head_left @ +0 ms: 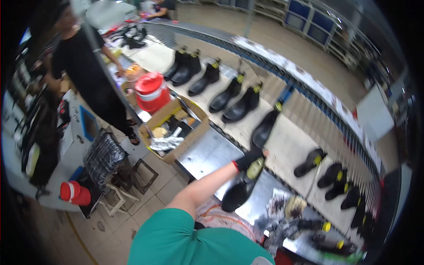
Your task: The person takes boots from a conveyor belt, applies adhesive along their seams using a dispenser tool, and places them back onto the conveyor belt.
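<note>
My left hand [251, 160], in a black fingerless glove with a red cuff, is closed at the top of a black ankle boot [238, 193]. A pale yellow-green part [255, 169] shows at the boot's upper end, and its toe points down toward my body. The boot is over the metal worktop [201, 152]; whether it rests on it I cannot tell. Just beyond my fingers, another black boot [264, 129] with a yellow tab stands on the pale conveyor belt [287, 143]. My right hand does not show.
Several black boots [240, 104] line the belt on both sides. A cardboard box [187, 139] of tools and a red-lidded jug [151, 92] sit to the left. Dark-stained cloths [282, 225] and a sponge [295, 206] lie at right. A person [90, 66] stands at left.
</note>
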